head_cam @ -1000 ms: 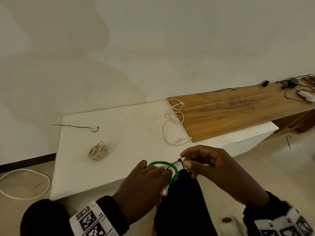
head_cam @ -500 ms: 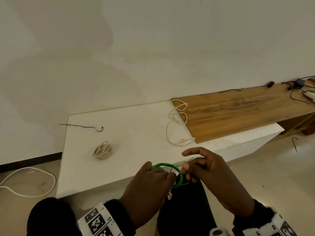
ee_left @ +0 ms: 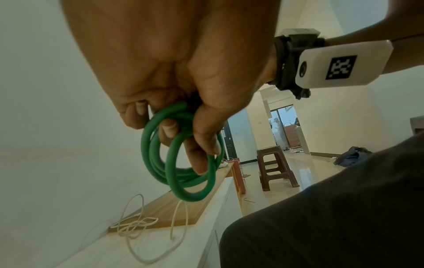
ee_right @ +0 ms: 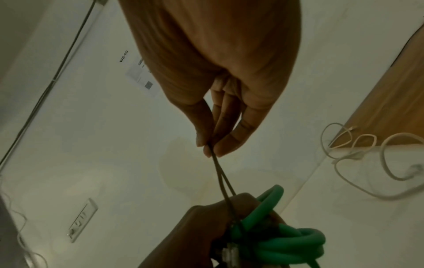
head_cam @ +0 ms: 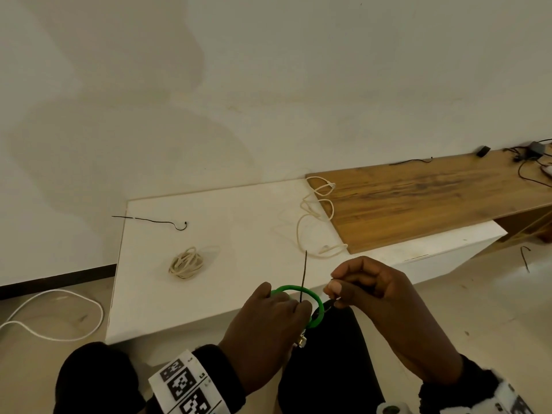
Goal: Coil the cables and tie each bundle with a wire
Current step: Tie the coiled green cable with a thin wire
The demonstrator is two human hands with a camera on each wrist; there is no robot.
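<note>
1. White bench [head_cam: 239, 222]: runs along the wall. A wooden board [head_cam: 418, 198] lies over its right end.
2. Loose cream cable [head_cam: 316, 222]: sprawled in open loops at the board's left edge, part on the board, part on the bench top. Uncoiled, untied.
3. White cable [head_cam: 59, 315]: on the floor off the bench's left end, one big open loop.
4. Left hand [head_cam: 265, 330]: just off the bench's front edge, above the person's lap. Fingers curled through the green cable coil [ee_left: 181, 163] and clamped on it, several turns held together, thumb pressing from outside.
5. Right hand [head_cam: 376, 297]: beside the left, to its right. Thumb and fingertips pinch the black tie wire [ee_right: 222, 179]; two strands run from the pinch down to the coil, at the left hand's fingers. In the head view one wire end sticks straight up past the coil.
6. Coiled cream cable [head_cam: 186, 262]: tight bundle on the bench top, left half, near the front edge. Can't tell if it is tied.
7. Spare black wire [head_cam: 155, 221]: near the bench's back-left corner, one end overhanging the left edge, hooked at the other.
</note>
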